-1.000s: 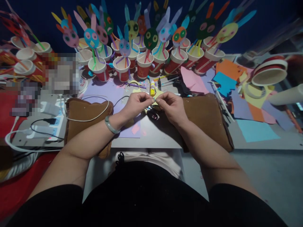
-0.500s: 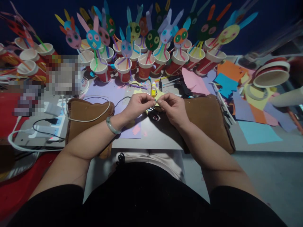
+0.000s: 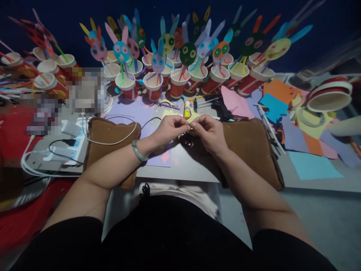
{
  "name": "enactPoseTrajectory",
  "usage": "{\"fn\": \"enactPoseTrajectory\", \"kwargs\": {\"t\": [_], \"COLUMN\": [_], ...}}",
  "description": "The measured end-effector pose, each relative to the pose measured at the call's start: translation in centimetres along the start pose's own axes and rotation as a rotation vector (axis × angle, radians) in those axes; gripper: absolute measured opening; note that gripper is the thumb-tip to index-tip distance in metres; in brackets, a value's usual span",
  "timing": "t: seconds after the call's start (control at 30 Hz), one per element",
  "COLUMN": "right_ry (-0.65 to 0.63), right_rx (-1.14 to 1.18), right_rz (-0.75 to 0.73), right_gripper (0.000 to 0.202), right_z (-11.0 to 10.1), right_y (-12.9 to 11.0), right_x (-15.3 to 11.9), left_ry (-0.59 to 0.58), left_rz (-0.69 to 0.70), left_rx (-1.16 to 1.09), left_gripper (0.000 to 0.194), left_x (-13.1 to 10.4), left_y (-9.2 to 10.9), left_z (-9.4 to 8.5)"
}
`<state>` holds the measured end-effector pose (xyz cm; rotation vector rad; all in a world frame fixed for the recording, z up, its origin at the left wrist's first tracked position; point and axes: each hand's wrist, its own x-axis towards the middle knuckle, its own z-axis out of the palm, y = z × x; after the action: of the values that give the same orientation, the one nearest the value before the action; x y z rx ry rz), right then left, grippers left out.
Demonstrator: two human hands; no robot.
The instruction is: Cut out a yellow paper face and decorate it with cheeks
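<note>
My left hand (image 3: 172, 128) and my right hand (image 3: 210, 132) meet over the table with thumbs and forefingers pinched together. Whatever lies between the fingertips is too small and too covered to name. Just below the fingers is a pair of scissors (image 3: 186, 141), partly hidden by my right hand. Behind the fingertips stand a yellow glue bottle (image 3: 187, 109) and pale yellow paper (image 3: 170, 113). Purple paper (image 3: 155, 160) with pink scraps (image 3: 166, 156) lies under and beside my left wrist.
Several red paper cups (image 3: 126, 86) holding paper rabbit heads on straws line the back. Brown cushions (image 3: 248, 150) lie under both forearms. A power strip (image 3: 77, 145) with cables is at left; coloured paper (image 3: 316, 165) and a tape roll (image 3: 310, 116) are at right.
The whole view has shifted slightly, so things sit a little farther right and lower. Both hands stay pinched together, with only small finger movement.
</note>
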<state>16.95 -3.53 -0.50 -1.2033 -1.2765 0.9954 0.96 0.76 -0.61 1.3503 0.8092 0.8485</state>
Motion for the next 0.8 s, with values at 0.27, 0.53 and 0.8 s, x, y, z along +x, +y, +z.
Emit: {"fn": "enactPoseTrajectory", "kwargs": {"t": [0.27,0.53,0.8], "right_ry": [0.001,-0.019,0.060], "right_rx": [-0.043,-0.048,-0.021], "right_rz": [-0.026,-0.013,-0.046], "right_gripper": [0.040,0.044,0.046], "right_z": [-0.09,0.02,0.23], "right_y": [0.07,0.06,-0.19], "right_x": [-0.04,-0.12,-0.11], "left_ry": [0.005,-0.012,0.004], "left_rz": [-0.011,-0.044,-0.028], "left_rx": [-0.060,-0.091,-0.065], "left_gripper": [0.019,0.013,0.019], "left_x": [-0.10,-0.15,-0.04], "left_y": [-0.16,-0.12,0.59], "left_z": [0.07,0.07,-0.17]}}
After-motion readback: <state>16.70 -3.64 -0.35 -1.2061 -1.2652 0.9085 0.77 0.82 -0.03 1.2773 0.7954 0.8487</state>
